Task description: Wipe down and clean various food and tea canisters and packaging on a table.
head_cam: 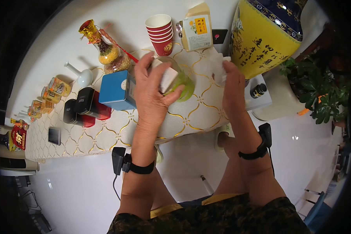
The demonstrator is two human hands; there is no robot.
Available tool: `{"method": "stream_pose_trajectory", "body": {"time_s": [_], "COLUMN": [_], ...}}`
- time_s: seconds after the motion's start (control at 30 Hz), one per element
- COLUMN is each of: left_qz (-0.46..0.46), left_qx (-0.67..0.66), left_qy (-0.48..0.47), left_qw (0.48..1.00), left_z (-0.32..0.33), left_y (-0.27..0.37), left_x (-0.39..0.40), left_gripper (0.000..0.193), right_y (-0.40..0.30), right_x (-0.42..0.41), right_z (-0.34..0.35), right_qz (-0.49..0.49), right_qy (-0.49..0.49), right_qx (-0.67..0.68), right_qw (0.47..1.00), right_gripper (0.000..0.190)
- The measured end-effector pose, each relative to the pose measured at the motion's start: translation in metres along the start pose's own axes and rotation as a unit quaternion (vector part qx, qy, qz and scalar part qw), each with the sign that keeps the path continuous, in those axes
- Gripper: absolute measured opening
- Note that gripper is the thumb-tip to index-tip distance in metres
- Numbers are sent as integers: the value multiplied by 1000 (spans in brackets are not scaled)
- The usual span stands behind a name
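Observation:
In my left hand (155, 84) is a small white box-shaped object (169, 78), gripped between thumb and fingers above the cloth-covered table (175, 117). Just behind and beside that object is a see-through green container (185, 86), blurred; whether my left hand touches it I cannot tell. My right hand (233, 84) pinches a crumpled white tissue or cloth (215, 68) near the table's right end. A blue tin (114, 87) stands left of my left hand. Beyond my fingers stand stacked red and white paper cups (161, 35) and a tea packet (197, 32).
At right are a tall yellow vase (260, 41), a small black bottle (258, 90) on a white box and a leafy plant (321, 96). Leftward stand a grain-filled bottle (108, 52), a small pale vase (83, 76), two black-and-red tins (89, 102), several jars (60, 87) and a phone-like device (54, 136).

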State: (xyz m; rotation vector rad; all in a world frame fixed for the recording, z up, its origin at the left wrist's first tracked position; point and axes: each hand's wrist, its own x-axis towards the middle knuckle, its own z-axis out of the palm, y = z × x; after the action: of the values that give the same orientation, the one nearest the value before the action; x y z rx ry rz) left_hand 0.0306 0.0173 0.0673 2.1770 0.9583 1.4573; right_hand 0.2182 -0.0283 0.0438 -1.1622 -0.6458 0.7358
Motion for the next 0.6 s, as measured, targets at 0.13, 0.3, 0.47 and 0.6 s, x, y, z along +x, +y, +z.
{"method": "stream_pose_trajectory", "body": {"time_s": [0.13, 0.3, 0.47, 0.6], "left_qz": [52, 58, -218, -175], "left_qx": [51, -11, -363, -231], "left_qy": [-90, 21, 31, -98], "left_qw": [993, 998, 905, 952], "left_z": [12, 21, 32, 30], "left_y": [12, -5, -10, -5], "left_x": [-1, -10, -25, -24], "left_gripper": [61, 110, 117, 112], "right_y": [13, 9, 9, 1], "right_x": [-4, -20, -14, -17], "right_z": [3, 25, 12, 18], "right_qz": [-323, -181, -78, -104], "right_qy": [-74, -112, -126, -130], "right_qx": [-265, -69, -163, -122], "right_qw": [906, 975, 975, 979], "right_gripper": [24, 25, 28, 27]}}
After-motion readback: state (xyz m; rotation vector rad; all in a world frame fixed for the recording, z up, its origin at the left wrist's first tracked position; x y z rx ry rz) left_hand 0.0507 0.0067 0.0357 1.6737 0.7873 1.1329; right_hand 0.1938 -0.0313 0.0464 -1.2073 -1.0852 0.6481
